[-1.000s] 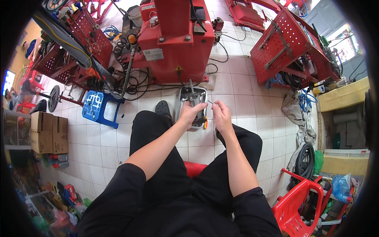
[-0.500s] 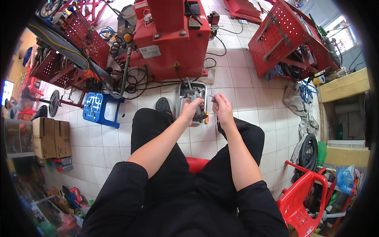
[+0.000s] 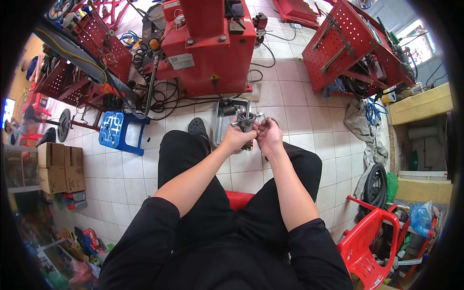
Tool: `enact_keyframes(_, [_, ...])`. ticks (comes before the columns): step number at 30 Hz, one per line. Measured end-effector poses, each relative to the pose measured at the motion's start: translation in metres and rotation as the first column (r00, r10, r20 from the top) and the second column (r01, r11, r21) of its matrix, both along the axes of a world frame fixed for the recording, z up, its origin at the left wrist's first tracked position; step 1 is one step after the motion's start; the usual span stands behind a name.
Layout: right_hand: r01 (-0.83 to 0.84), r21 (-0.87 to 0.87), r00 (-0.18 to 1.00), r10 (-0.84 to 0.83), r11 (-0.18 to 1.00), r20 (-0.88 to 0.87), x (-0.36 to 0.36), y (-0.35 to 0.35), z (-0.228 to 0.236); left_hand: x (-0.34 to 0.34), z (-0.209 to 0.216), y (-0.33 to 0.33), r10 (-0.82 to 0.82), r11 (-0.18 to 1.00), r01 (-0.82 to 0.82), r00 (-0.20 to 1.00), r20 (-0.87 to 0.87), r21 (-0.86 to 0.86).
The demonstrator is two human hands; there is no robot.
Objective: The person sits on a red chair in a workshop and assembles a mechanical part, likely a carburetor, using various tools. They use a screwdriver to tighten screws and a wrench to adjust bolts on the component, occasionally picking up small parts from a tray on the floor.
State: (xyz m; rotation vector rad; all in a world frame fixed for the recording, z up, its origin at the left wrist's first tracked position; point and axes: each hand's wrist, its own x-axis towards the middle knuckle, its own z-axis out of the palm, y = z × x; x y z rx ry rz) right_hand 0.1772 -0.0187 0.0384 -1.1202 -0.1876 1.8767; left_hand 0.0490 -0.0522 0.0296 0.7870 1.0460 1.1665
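My left hand (image 3: pixel 235 138) is closed around a grey metal mechanical part (image 3: pixel 247 119) with a round, cup-like opening facing up and a pale rod standing in it. My right hand (image 3: pixel 270 138) is beside the part's right side, its fingers curled and pinched close against it. Whatever lies between the right fingertips is too small to make out. Under and beyond the part sits a silver metal tray (image 3: pixel 217 121) on the floor, with a dark cylindrical piece (image 3: pixel 227 111) inside.
A red machine (image 3: pixel 212 67) stands just beyond the tray, with black cables around its base. To the left are a blue stool (image 3: pixel 112 129) and cardboard boxes (image 3: pixel 60 168). A red perforated cart (image 3: pixel 333 48) stands at the far right, a red chair (image 3: pixel 369 246) at the near right.
The metal part has been lifted from over the tray and turned, so its round opening now faces up. My right hand has moved left to meet it.
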Motion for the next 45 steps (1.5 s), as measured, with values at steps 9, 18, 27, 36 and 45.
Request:
enact_keyframes(9, [0.075, 0.048, 0.99, -0.08, 0.996, 0.116, -0.023, -0.014, -0.01, 0.003, -0.022, 0.0, 0.067, 0.982, -0.139, 0.885, -0.46, -0.124])
enact_keyframes(18, [0.056, 0.103, 0.994, -0.065, 0.993, 0.092, -0.023, -0.014, -0.005, 0.003, -0.015, 0.001, 0.138, 0.988, -0.153, 0.923, -0.358, -0.013])
enact_keyframes(27, [-0.106, 0.382, 0.883, -0.089, 0.918, 0.461, -0.012, -0.005, 0.008, -0.006, 0.004, 0.001, 0.171, 0.979, -0.16, 0.982, 0.079, -0.123])
enact_keyframes(36, [-0.556, 0.401, 0.582, -0.003, 0.728, 0.813, 0.003, -0.009, 0.031, -0.015, 0.006, 0.004, 0.231, 0.963, -0.197, 0.954, 0.192, -0.181])
enact_keyframes(45, [-0.482, 0.229, 0.769, 0.283, 0.846, 0.573, -0.002, -0.007, 0.017, -0.014, 0.005, 0.004, 0.134, 0.978, -0.14, 0.99, -0.049, -0.153])
